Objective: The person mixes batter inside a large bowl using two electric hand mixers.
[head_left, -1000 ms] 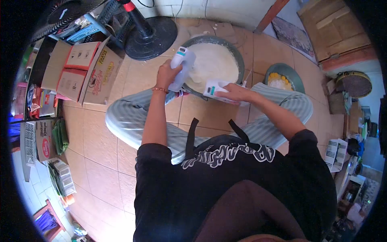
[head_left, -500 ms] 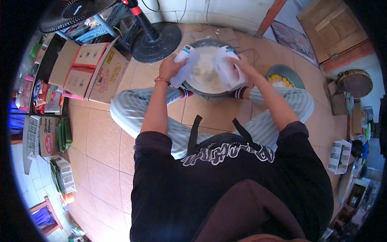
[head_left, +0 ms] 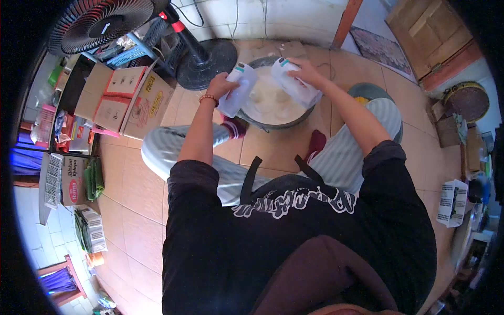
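Note:
My left hand (head_left: 223, 86) is wrapped round a white hand mixer (head_left: 239, 94) with a teal accent, held at the left side of a large dark basin (head_left: 282, 126). A second white hand mixer (head_left: 298, 90) is gripped by my right hand (head_left: 308, 75) at the basin's right side. Pale, creamy batter (head_left: 270, 107) with swirls on its surface fills much of the basin. Both mixers lean over it, and their beaters are hard to make out.
A grey-green bowl (head_left: 371, 90) with yellow contents is partly covered by my right knee. A black stand fan (head_left: 205, 63) stands behind left, near cardboard boxes (head_left: 147, 105). My right foot (head_left: 316, 143) rests close to the basin.
My right hand and its mixer have shifted slightly left, the mixer's lower end now slanting right. My right foot has drawn back from the basin, and my right knee hides more of the bowl.

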